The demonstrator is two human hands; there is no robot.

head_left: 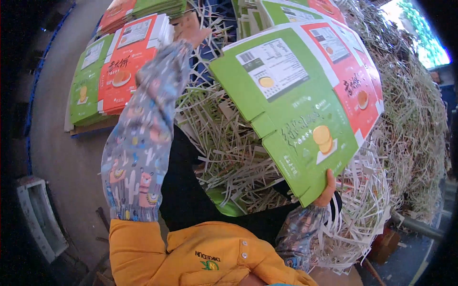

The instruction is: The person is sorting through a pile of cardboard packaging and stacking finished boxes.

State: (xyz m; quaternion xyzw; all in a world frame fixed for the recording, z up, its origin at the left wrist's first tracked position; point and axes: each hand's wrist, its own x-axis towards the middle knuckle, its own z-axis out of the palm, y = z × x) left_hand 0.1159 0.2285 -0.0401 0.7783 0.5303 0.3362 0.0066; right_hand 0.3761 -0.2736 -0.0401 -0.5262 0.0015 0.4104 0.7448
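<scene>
My right hand [327,190] grips the lower edge of a flat printed cardboard sheet [281,109], green on one part and red on the other, with pictures of round cakes. The sheet is tilted up in front of me, and I cannot tell whether it is one sheet or several; the fingers behind it are hidden. My left hand [192,29] reaches forward with the thumb spread, beside the right edge of a stack of similar red and green cardboard sheets [125,62]. Nothing shows in that hand. Patterned sleeve covers end at both wrists.
Shredded paper strips [224,143] lie in front of my legs and pile high [400,95] on the right. More green sheets [160,8] are stacked at the far left, and others stand behind the held sheet. A pale rectangular frame [43,217] rests on the floor at left.
</scene>
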